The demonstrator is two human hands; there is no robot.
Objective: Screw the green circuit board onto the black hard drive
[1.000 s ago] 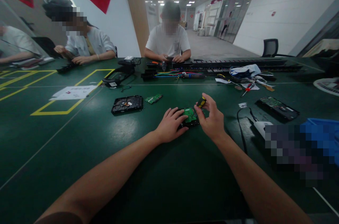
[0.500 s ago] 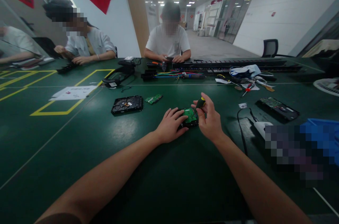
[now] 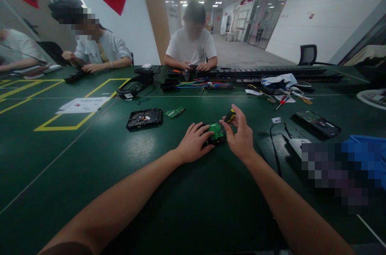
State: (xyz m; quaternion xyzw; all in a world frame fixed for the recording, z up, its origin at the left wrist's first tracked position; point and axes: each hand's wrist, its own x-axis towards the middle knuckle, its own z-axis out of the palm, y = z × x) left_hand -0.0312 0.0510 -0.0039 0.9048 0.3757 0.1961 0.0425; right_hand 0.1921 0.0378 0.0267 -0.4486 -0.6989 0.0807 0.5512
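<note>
A hard drive [image 3: 219, 140] with a green circuit board [image 3: 216, 129] on top lies on the table in front of me. My left hand [image 3: 195, 142] holds its left end, fingers spread over the top and thumb along the near side. In my right hand [image 3: 240, 133] is a screwdriver [image 3: 230, 116] with a black and yellow handle, pinched between thumb and fingers. It leans over the right part of the board, its shaft pointing down and left. The exact spot where the tip meets the board is too small to make out.
Left of my hands lie another hard drive [image 3: 144, 119] and a loose green circuit board [image 3: 175, 112]. To the right are a third drive [image 3: 316, 124], a black cable [image 3: 275, 150] and a blue bin [image 3: 366, 154]. Across the table, a person [image 3: 191, 48] sits behind wires and long black strips.
My right hand and the screwdriver handle have shifted very slightly to the right, the fingers turning a little on the handle. My left hand and the drive stay in place.
</note>
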